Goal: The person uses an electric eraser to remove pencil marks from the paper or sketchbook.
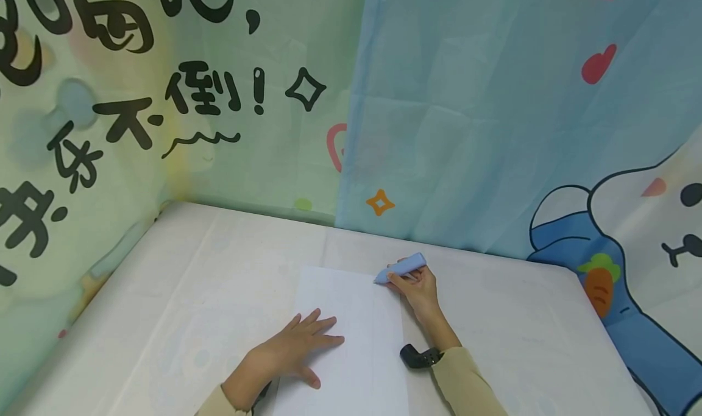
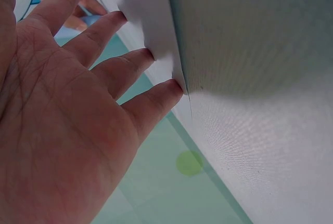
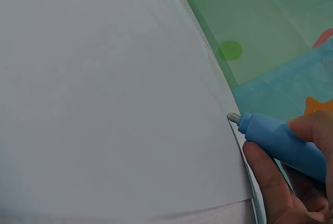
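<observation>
A sheet of white paper (image 1: 356, 331) lies on the white-covered table. My left hand (image 1: 293, 346) rests over its left side with the fingers spread; in the left wrist view the fingertips (image 2: 174, 86) touch the paper (image 2: 148, 5). At the sheet's far right corner, my right hand (image 1: 423, 291) pinches a thick blue pen (image 1: 404, 267) between thumb and fingers. The right wrist view shows the pen's silver metal tip (image 3: 234, 117) at the paper's edge, pointing in over the sheet (image 3: 119, 104). Whether the tip touches the paper, I cannot tell.
The white table cover (image 1: 192, 294) extends around the sheet on both sides. Behind the table hang a green printed cloth (image 1: 263, 178) with black lettering and a blue one (image 1: 466, 130) with a cartoon animal. A black wrist device (image 1: 419, 356) sits at my right cuff.
</observation>
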Motion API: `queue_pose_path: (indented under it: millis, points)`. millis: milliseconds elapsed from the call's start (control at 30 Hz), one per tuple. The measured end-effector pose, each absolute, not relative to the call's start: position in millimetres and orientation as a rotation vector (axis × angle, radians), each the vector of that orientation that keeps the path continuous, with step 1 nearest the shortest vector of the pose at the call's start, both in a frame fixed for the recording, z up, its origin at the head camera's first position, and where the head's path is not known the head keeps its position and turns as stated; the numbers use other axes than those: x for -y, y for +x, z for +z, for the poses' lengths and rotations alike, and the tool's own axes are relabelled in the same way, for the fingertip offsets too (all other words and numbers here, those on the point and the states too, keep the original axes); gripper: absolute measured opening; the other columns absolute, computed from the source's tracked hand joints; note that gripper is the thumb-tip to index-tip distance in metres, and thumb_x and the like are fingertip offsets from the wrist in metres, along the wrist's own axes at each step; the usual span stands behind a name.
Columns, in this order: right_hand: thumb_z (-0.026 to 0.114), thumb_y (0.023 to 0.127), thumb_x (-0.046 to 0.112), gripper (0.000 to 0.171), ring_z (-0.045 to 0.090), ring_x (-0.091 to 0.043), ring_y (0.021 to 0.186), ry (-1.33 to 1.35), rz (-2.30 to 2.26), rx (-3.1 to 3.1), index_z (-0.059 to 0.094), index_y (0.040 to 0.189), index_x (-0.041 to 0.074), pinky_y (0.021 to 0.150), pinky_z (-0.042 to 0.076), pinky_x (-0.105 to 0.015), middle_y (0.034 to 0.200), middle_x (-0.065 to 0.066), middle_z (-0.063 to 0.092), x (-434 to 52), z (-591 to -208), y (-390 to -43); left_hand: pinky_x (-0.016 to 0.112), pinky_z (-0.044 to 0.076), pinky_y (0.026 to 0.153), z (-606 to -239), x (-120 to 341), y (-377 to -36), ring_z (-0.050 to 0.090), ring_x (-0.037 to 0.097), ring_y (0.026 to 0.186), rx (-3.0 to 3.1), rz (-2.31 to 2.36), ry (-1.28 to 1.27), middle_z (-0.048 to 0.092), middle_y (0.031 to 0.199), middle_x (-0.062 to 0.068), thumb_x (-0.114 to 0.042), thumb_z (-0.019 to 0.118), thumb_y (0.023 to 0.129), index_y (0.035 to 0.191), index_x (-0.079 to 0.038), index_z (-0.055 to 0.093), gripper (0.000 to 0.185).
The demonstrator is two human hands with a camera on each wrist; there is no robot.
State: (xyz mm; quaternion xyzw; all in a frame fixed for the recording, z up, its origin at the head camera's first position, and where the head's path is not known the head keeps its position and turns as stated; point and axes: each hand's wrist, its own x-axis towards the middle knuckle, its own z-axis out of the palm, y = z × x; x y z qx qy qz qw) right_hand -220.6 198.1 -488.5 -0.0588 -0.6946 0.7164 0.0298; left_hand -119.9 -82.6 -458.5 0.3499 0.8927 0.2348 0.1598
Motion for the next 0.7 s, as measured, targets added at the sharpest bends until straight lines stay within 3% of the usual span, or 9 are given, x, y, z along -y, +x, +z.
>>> queue_pose_path:
  millis: [700]
  points:
    - [0.064, 0.085, -0.012, 0.045, 0.068, -0.001, 0.087, -0.185, 2.163, 2.170, 0.042, 0.124, -0.009, 0.082, 0.057, -0.029, 0.127, -0.032, 0.057, -199.3, -486.6, -218.5, 0.059, 0.022, 0.115, -457.8, 82.5, -120.0, 0.023, 0.039, 0.145, -2.539, 0.688, 0.997, 0.038, 0.154, 0.012, -0.027, 0.083, 0.068, 0.139, -0.016, 0.055, 0.078]
